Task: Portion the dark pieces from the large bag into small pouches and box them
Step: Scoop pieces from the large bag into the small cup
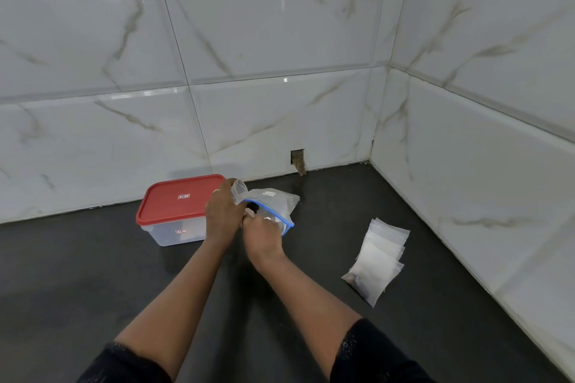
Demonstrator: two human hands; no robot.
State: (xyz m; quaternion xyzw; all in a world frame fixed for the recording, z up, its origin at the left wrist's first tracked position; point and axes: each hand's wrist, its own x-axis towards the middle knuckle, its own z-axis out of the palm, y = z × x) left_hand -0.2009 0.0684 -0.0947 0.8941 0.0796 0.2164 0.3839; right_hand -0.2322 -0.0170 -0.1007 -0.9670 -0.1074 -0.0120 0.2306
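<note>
Large bag (275,199), rim at right hand (263,232), grip unclear; left hand (222,211) grips small pouch (239,191).

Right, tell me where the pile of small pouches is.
In the head view the small pouches lie on the dark counter at the right, near the tiled side wall, apart from the large bag.

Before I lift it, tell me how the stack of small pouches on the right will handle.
The stack of small pouches looks thin and flat: probably light and floppy. It lies fanned out, unbound, so it would likely slide apart when pushed.
</note>
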